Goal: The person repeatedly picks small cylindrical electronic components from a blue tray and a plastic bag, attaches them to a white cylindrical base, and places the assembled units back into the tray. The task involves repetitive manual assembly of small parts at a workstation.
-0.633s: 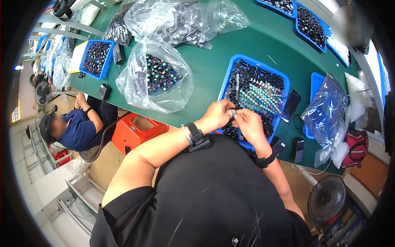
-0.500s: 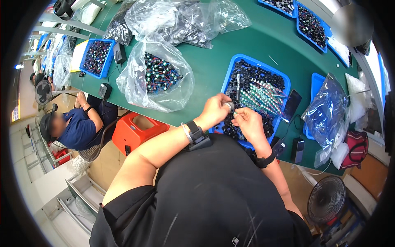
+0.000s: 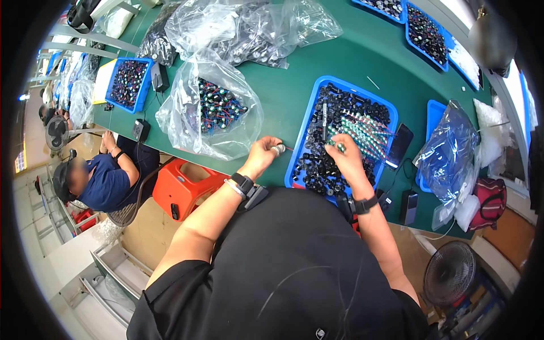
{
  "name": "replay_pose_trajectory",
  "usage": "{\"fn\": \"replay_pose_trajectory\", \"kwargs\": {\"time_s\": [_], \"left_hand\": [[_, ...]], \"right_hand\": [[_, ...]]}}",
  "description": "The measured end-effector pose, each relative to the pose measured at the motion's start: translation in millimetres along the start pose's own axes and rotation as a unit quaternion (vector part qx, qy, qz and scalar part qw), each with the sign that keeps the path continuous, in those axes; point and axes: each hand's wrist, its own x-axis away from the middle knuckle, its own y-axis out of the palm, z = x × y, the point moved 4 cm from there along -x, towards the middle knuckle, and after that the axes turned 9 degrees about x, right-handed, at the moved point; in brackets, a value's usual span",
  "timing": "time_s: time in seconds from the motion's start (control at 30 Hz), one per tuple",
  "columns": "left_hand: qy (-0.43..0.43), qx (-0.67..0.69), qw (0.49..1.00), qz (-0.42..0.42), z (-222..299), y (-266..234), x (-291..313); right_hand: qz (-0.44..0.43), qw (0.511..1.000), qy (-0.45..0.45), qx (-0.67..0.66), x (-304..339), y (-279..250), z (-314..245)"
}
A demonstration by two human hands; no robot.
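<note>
The left hand (image 3: 262, 157) has moved left, away from the right hand (image 3: 348, 160); half a second ago the two worked almost fingertip to fingertip above the near-left part of the tray. The left now carries a silvery round piece (image 3: 279, 149) over the green table (image 3: 279, 116), between bag and tray, its thumb and fingers closed in a pinch on it. A thin red wire (image 3: 289, 148) shows just to the right of that piece; whether they are joined I cannot tell. The right hand has shifted slightly farther up over the tray, its fingers drawn in around what looks like a small greenish piece (image 3: 340, 147). With the pieces well apart, each hand seems to be handling its own, so the close two-handed work looks broken off for now.

Below the right hand, the blue tray (image 3: 306, 122) holds loose black parts (image 3: 315, 164) and a slanting group of green-topped parts (image 3: 365, 136). A dark phone (image 3: 400, 144) lies just beside its right edge. Left of the left hand sits a clear bag (image 3: 180, 122) of wired parts; beyond it, a seated co-worker (image 3: 116, 181) near a red stool (image 3: 170, 188)
</note>
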Motion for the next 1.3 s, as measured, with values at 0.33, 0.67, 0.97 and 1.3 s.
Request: {"fn": "replay_pose_trajectory", "kwargs": {"time_s": [0.33,0.67,0.97,1.3], "left_hand": [[0.187,-0.299,0.933,0.079,-4.0,0.5,-5.8],[0.172,-0.242,0.952,0.072,-3.7,-8.1,5.8],[0.199,-0.284,0.934,0.088,-8.4,-4.9,-2.8],[0.192,-0.285,0.936,0.08,-5.5,-5.3,-2.4]], "right_hand": [[0.054,0.909,-0.021,0.413,-67.1,29.7,-10.1],[-0.032,0.919,-0.2,0.337,-6.2,48.2,-59.0],[-0.104,0.882,-0.257,0.382,-4.8,80.0,-48.2],[-0.128,0.818,-0.34,0.447,-9.0,96.2,-49.8]]}}
